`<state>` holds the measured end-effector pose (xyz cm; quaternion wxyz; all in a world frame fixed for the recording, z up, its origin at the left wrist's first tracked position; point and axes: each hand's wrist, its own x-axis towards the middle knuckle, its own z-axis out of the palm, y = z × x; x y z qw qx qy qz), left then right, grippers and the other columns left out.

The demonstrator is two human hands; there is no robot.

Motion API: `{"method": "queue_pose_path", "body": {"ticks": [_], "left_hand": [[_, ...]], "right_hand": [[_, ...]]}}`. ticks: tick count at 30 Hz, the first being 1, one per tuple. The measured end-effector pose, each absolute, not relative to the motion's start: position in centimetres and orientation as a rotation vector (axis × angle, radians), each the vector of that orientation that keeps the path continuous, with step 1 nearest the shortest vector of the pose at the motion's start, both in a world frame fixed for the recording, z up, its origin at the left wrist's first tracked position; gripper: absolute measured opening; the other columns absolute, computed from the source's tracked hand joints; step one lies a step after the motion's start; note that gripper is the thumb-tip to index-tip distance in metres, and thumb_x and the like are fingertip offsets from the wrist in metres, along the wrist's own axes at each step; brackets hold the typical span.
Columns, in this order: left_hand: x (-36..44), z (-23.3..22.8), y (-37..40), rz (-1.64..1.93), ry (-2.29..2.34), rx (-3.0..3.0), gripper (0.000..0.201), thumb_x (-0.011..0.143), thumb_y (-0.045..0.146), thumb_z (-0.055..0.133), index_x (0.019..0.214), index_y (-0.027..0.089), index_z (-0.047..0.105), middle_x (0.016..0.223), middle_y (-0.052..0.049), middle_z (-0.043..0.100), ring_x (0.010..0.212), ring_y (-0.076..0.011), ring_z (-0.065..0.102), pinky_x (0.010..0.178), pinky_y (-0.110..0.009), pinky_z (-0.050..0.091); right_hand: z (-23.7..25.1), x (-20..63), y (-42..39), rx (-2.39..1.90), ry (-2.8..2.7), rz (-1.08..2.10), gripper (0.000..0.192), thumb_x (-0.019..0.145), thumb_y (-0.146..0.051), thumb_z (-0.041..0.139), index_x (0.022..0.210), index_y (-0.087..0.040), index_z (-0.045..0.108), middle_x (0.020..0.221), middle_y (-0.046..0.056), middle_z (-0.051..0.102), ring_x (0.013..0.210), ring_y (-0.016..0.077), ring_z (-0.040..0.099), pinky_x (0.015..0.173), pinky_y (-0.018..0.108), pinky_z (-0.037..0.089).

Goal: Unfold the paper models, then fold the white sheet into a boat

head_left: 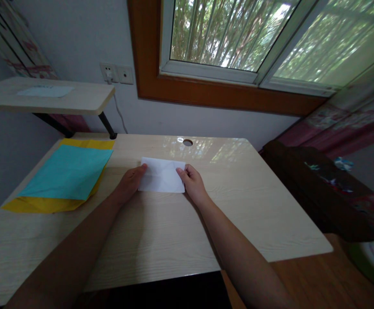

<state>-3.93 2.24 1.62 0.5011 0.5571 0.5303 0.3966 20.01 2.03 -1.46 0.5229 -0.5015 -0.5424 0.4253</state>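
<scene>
A white rectangular sheet of paper (161, 176) is held up over the desk, between my two hands. My left hand (134, 177) pinches its left edge, thumb on the front face and the other fingers mostly hidden behind. On the opposite side, my right hand (193, 179) grips the right edge, its thumb on the front and its fingers curled. The paper looks nearly flat, with faint crease-like lines; whether it has several layers I cannot tell.
Sheets of turquoise paper (69, 171) and yellow paper (48, 205) lie stacked at the desk's left. Behind them a raised shelf (90, 96) stands on black legs. The pale wooden desk (254, 214) has a round cable hole (187, 142) near the wall.
</scene>
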Motion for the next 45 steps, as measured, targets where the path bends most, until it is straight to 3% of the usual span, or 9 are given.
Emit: {"method": "queue_pose_path", "body": {"ticks": [7, 16, 23, 29, 45], "left_hand": [[-4.0, 1.5, 2.3, 0.954, 1.291, 1.342, 0.055, 0.085, 0.070, 0.058, 0.071, 0.017, 0.065, 0.064, -0.002, 0.062, 0.058, -0.0156, 0.053, 0.053, -0.027, 0.039], [-4.1, 1.5, 2.4, 0.863, 1.236, 1.265, 0.057, 0.069, 0.068, 0.077, 0.089, 0.015, 0.073, 0.078, -0.005, 0.073, 0.063, -0.0171, 0.061, 0.053, -0.024, 0.044], [-4.2, 1.0, 2.7, 0.940, 1.360, 1.295, 0.050, 0.073, 0.064, 0.074, 0.087, 0.015, 0.074, 0.078, -0.005, 0.073, 0.063, -0.0169, 0.061, 0.054, -0.025, 0.045], [-4.3, 0.7, 3.0, 1.053, 1.420, 1.239, 0.048, 0.075, 0.061, 0.074, 0.091, 0.016, 0.075, 0.082, -0.006, 0.075, 0.067, -0.0190, 0.065, 0.056, -0.026, 0.048], [-4.2, 0.9, 2.8, 1.101, 1.310, 1.130, 0.059, 0.079, 0.071, 0.067, 0.086, 0.013, 0.072, 0.071, -0.006, 0.070, 0.059, -0.0166, 0.062, 0.052, -0.025, 0.046]], "right_hand": [[-1.5, 20.1, 2.0, -1.218, -1.316, 1.026, 0.042, 0.090, -0.057, 0.063, 0.071, -0.023, 0.046, 0.064, -0.004, 0.041, 0.059, 0.0126, 0.036, 0.051, 0.025, 0.026], [-0.9, 19.9, 1.9, -1.213, -1.259, 1.073, 0.043, 0.087, -0.060, 0.065, 0.072, -0.022, 0.049, 0.063, -0.005, 0.042, 0.056, 0.0116, 0.037, 0.049, 0.025, 0.026], [0.1, 19.7, 1.6, -1.132, -1.226, 1.306, 0.042, 0.077, -0.058, 0.076, 0.088, -0.021, 0.059, 0.063, -0.005, 0.054, 0.053, 0.0109, 0.047, 0.048, 0.023, 0.036], [0.4, 19.7, 1.7, -1.092, -1.226, 1.425, 0.043, 0.073, -0.055, 0.082, 0.087, -0.019, 0.063, 0.067, 0.000, 0.068, 0.054, 0.0121, 0.059, 0.051, 0.024, 0.045], [0.2, 19.8, 1.5, -1.108, -1.240, 1.357, 0.040, 0.080, -0.057, 0.076, 0.077, -0.019, 0.062, 0.060, -0.002, 0.063, 0.048, 0.0102, 0.052, 0.048, 0.022, 0.035]]}}
